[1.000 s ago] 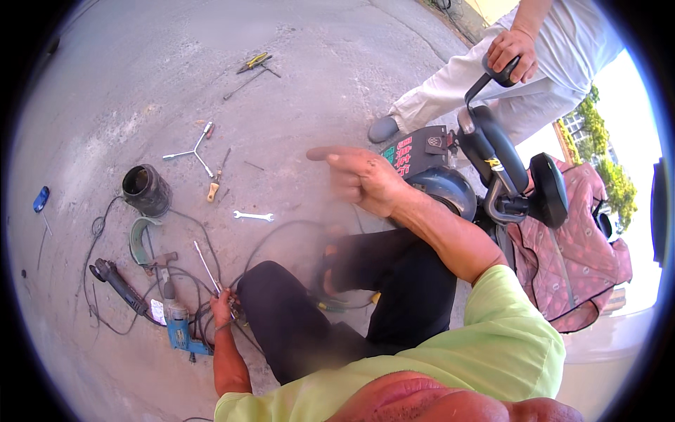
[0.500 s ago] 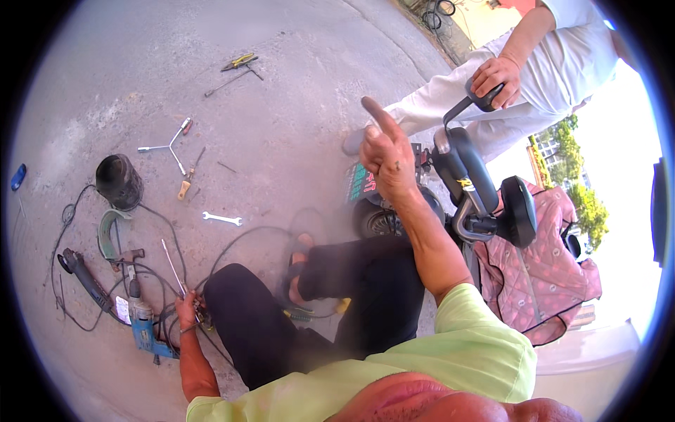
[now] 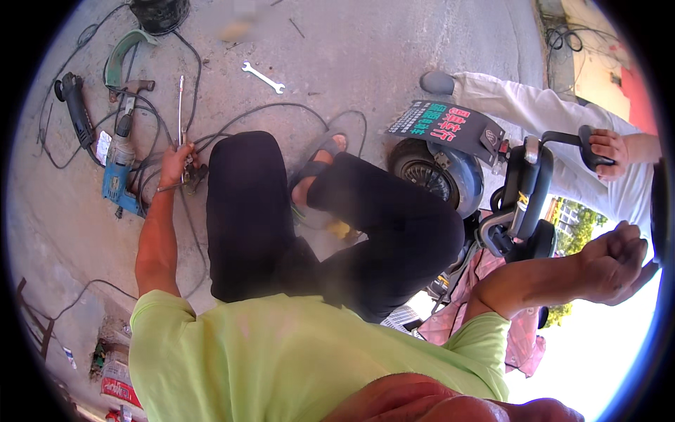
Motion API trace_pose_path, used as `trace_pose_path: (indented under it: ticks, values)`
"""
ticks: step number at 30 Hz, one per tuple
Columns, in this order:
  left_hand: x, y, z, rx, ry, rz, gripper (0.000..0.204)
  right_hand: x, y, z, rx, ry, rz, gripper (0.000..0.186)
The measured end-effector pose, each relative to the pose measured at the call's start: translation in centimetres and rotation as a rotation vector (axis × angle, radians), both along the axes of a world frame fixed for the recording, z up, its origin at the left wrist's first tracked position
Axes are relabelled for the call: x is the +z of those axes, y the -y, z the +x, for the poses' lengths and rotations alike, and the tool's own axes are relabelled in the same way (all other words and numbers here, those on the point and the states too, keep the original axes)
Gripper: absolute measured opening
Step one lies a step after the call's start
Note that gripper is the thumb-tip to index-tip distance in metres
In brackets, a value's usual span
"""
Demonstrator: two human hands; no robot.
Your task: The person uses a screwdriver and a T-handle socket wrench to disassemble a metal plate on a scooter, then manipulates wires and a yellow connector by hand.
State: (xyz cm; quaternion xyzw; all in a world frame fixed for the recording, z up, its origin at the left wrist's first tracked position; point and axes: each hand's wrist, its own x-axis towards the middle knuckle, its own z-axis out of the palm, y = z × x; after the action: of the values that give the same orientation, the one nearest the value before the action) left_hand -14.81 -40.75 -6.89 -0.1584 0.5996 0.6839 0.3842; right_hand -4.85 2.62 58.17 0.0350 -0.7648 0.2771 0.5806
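My left hand (image 3: 177, 167) is closed around the lower end of a long thin metal rod (image 3: 181, 104), which points away from me over the ground. Other small metal parts show at the fingers, too unclear to name. A blue power drill (image 3: 117, 172) lies just left of this hand, and a hammer (image 3: 137, 87) rests beyond it. Stretched out to the right, my right hand (image 3: 610, 264) has most fingers curled, one apparently extended, and nothing in it. Beyond that arm stands an electric scooter (image 3: 485, 165), with a person's hand (image 3: 610, 151) on its black padded backrest.
An angle grinder (image 3: 76, 109), a green curved guard (image 3: 116, 60) and tangled black cable (image 3: 281, 105) lie on the concrete. A wrench (image 3: 264, 77) and a black bucket (image 3: 160, 14) are farther off. A pink quilted cover (image 3: 485, 274) hangs by the scooter. A red-labelled tin (image 3: 119, 380) stands near left.
My right arm has swung from pointing ahead to reaching far right, its hand turned over. The whole view has shifted. My left hand still grips the rod.
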Motion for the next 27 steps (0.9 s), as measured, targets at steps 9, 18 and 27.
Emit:
trace_pose_path:
  ticks: [9, 18, 27]
  values:
    - [1.4, -0.3, -0.2, 0.080, 0.071, 0.042, 0.014, -17.5, 6.6, 0.2, 0.346, 1.332, -0.401, 0.072]
    - [-0.2, 0.5, -0.2, 0.044, 0.044, 0.047, 0.014, -17.3, 6.7, -1.3, 0.531, 1.368, -0.508, 0.062]
    - [0.5, 0.2, -0.2, 0.034, 0.053, 0.023, 0.016, -17.4, 5.9, -1.5, 0.553, 1.275, -0.437, 0.052]
